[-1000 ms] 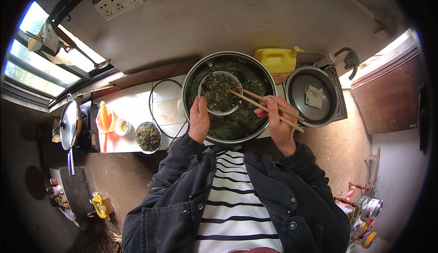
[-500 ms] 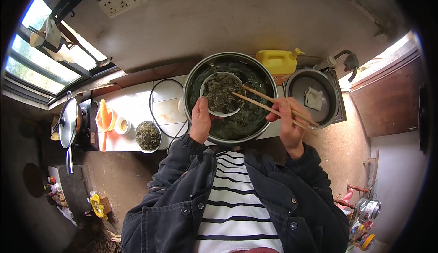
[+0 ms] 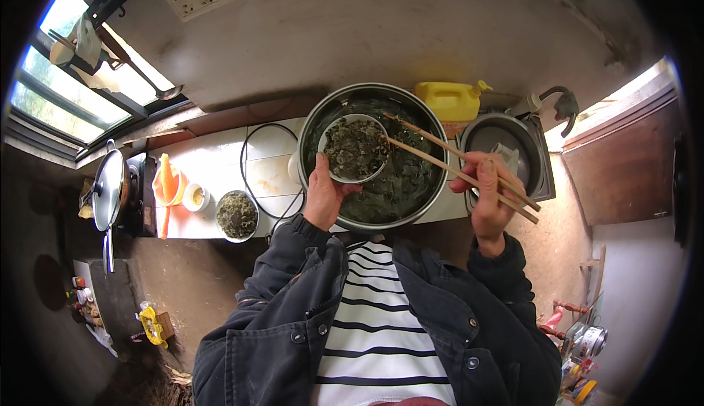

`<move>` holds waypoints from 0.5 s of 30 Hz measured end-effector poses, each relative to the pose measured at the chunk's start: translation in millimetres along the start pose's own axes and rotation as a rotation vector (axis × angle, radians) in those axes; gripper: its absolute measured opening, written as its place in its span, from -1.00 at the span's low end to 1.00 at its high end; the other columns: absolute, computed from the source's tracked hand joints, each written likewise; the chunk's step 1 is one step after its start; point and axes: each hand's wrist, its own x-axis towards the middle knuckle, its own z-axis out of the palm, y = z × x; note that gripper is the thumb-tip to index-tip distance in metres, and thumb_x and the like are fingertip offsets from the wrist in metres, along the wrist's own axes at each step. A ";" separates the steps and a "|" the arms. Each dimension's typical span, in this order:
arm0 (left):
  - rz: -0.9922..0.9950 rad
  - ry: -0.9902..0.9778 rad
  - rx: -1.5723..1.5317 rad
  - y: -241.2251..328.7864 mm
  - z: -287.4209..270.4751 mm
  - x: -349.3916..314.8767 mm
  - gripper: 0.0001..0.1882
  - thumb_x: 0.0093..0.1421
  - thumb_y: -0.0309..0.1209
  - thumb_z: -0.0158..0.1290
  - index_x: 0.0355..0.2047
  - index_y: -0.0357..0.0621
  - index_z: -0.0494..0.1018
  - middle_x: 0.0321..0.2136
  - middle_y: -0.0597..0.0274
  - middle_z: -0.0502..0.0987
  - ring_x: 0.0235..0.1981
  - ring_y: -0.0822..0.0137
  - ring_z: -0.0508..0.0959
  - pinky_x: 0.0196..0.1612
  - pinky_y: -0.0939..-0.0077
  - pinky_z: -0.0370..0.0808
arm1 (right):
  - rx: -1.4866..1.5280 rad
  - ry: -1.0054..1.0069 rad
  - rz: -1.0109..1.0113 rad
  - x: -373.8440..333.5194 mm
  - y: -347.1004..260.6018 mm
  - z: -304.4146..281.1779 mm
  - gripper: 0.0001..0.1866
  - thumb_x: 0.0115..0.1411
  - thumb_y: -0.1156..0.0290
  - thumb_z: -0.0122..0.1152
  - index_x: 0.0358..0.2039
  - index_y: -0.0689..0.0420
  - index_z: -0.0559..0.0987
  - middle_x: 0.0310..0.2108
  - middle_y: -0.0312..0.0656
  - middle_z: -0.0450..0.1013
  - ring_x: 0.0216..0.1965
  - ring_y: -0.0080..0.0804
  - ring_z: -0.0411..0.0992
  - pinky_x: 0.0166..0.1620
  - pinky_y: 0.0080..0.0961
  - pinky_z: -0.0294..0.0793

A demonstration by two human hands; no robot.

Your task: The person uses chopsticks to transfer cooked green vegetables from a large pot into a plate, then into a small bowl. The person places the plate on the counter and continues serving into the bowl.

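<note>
While the big steel pot [image 3: 375,157] sits on the white counter [image 3: 220,168], full of dark cooked greens [image 3: 400,186], my left hand [image 3: 323,193] cups one small white bowl [image 3: 357,148] of the same greens over the pot's middle. My right hand [image 3: 485,193], at the pot's right rim, pinches two wooden chopsticks [image 3: 440,153], tips reaching the bowl. Right of the pot stands one empty cooker pan [image 3: 506,157]; behind it, one yellow jug [image 3: 449,100]. Left of the pot sit a second bowl of greens [image 3: 236,215] and one little cup [image 3: 196,197]. Bare plaster wall [image 3: 352,32] rises behind.
</note>
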 end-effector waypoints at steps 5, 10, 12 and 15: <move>0.059 0.005 0.038 1.4 -2.1 1.3 -0.38 0.41 0.12 -0.26 0.12 -0.18 0.33 -0.10 0.20 0.57 -0.23 0.34 0.60 -0.32 0.45 0.58 | -0.038 -0.086 -0.145 0.0 8.9 3.7 -0.79 0.34 0.47 0.08 -0.27 0.36 0.60 -0.39 -0.06 0.51 -0.50 -0.39 0.55 -0.41 -0.59 0.55; 0.094 0.047 0.074 2.6 -4.4 3.5 -0.39 0.40 0.12 -0.23 0.15 -0.14 0.30 -0.08 0.20 0.56 -0.23 0.33 0.61 -0.34 0.45 0.58 | -0.174 -0.257 -0.207 -7.9 16.7 16.8 -0.85 0.30 0.53 0.11 -0.27 0.37 0.59 -0.37 -0.04 0.52 -0.47 -0.36 0.57 -0.38 -0.59 0.55; 0.107 0.072 0.101 3.6 -5.0 2.1 -0.40 0.40 0.11 -0.23 0.15 -0.15 0.31 -0.09 0.21 0.56 -0.23 0.34 0.60 -0.33 0.45 0.59 | -0.138 -0.243 -0.186 -7.9 13.2 13.0 -0.85 0.30 0.54 0.11 -0.27 0.37 0.59 -0.37 -0.04 0.52 -0.46 -0.36 0.57 -0.37 -0.59 0.55; 0.124 0.071 0.134 5.7 -6.6 1.3 -0.39 0.40 0.11 -0.22 0.14 -0.15 0.32 -0.08 0.21 0.56 -0.22 0.35 0.60 -0.32 0.44 0.59 | -0.065 -0.201 -0.144 -3.2 8.9 4.2 -0.84 0.31 0.53 0.09 -0.27 0.37 0.58 -0.38 -0.06 0.50 -0.45 -0.37 0.57 -0.37 -0.58 0.55</move>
